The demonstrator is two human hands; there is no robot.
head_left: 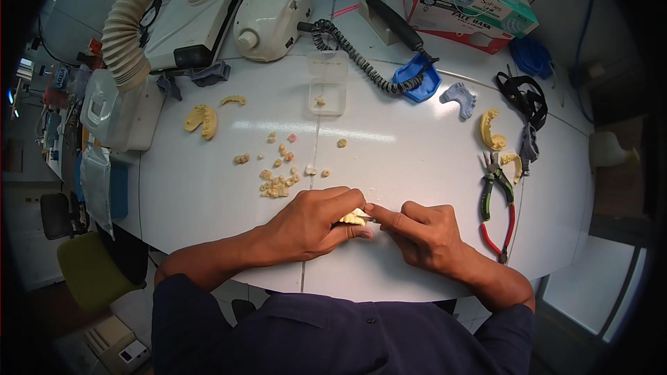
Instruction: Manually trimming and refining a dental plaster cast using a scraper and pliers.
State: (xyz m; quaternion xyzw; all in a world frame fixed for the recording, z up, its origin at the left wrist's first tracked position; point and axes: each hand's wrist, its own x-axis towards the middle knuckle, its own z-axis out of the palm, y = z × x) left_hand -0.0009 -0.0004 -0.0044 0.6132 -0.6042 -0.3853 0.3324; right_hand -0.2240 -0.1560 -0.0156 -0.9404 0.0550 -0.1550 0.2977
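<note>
Tooth model: small yellow plaster tooth model (352,219), low on the white round surface (389,160), just in front of my body.
Left hand: my left hand (316,226) lies on the surface. Its fingers (340,198) are curled shut around the tooth model, so only a bit of yellow peeks out.
Right hand: my right hand (424,229) is just beside the left one. Its fingers (385,215) are pinched shut on a thin little metal tool (368,218). The tip touches the tooth model.
Loose bits: a bunch of small yellow plaster teeth (278,180) lies spread out just past my left hand. One tiny pink bit (292,137) sits at the far edge of them.
Clear box: a small see-through plastic box (327,83) sits open farther back, with one little yellow piece inside.
Left side: a yellow plaster jaw model (201,120) and a thin yellow curved piece (233,100) lie near a white box with a ribbed grey hose (132,21).
Right side: pliers with green and red handles (497,198) lie well apart from my right hand. Two more yellow jaw models (492,130) sit just past them.
Back: a white round machine (267,10), a black curly cord (354,55), a blue plastic tray (418,78) and a green and white cardboard box (465,0).
</note>
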